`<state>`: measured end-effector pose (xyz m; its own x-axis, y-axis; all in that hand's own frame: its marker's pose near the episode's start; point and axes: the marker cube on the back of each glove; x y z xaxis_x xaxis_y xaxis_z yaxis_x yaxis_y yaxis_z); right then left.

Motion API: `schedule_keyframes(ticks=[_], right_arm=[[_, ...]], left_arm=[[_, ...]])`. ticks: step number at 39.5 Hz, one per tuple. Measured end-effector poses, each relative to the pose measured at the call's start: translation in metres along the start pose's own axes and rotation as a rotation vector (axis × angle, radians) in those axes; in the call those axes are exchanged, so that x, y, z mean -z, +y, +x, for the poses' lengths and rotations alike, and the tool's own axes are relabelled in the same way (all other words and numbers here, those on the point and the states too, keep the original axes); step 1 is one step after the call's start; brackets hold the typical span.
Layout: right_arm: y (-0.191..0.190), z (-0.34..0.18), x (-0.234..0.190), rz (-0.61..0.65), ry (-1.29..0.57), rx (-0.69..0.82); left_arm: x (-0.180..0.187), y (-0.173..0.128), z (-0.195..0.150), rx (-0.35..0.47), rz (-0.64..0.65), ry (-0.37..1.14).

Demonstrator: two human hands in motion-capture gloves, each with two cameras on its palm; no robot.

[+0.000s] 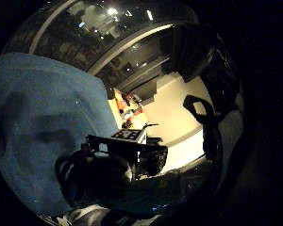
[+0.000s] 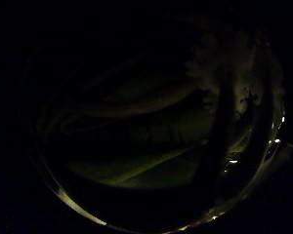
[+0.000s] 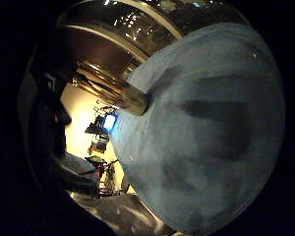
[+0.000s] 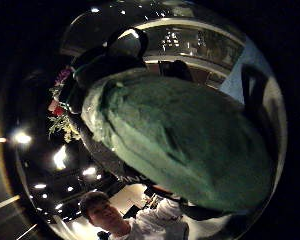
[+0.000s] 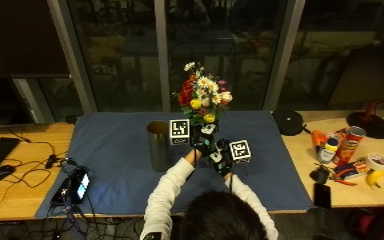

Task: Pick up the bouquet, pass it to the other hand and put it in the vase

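Metal vase (image 5: pixel 158 145) sits beside bouquet (image 5: pixel 202 98), which both hands grip.

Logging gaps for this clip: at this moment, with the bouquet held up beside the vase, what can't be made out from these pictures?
- Which hand grips the bouquet: in the outside view the left hand and right hand crowd together, fingers too small.
- The stems: hidden behind both hands there.
- Left thumb side palm view: nearly black, only dim green shapes.
- Inside of the vase: too small and dark.
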<state>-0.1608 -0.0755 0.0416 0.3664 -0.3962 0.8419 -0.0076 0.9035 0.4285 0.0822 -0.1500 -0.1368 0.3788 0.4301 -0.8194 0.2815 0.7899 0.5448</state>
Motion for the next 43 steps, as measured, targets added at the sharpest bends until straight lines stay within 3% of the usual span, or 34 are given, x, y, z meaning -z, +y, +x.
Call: schedule_keyframes(ticks=[2, 4, 7, 10, 14, 19, 25, 43], right_arm=[[-0.004, 0.008, 0.007, -0.058, 0.029, 0.018], [-0.013, 0.023, 0.016, -0.104, 0.059, 0.056], [-0.030, 0.037, 0.034, -0.121, 0.083, 0.171], [-0.036, 0.040, 0.058, -0.093, 0.151, -0.018], [-0.049, 0.038, 0.088, -0.054, 0.267, -0.080], [-0.057, 0.013, 0.114, -0.027, 0.308, -0.120], [-0.059, -0.019, 0.131, 0.013, 0.242, -0.152], [-0.066, -0.024, 0.122, -0.096, 0.258, -0.243]], left_arm=[[0.002, 0.001, 0.007, 0.135, 0.016, 0.005], [0.006, -0.006, 0.011, 0.167, 0.038, -0.006], [0.016, -0.024, 0.023, 0.090, 0.069, -0.039], [0.026, -0.042, 0.050, -0.040, 0.094, -0.059], [0.045, -0.060, 0.071, 0.033, 0.154, -0.174], [0.071, -0.089, 0.103, -0.021, 0.267, -0.278], [0.099, -0.109, 0.138, -0.022, 0.407, -0.375], [0.137, -0.134, 0.140, -0.032, 0.603, -0.477]])
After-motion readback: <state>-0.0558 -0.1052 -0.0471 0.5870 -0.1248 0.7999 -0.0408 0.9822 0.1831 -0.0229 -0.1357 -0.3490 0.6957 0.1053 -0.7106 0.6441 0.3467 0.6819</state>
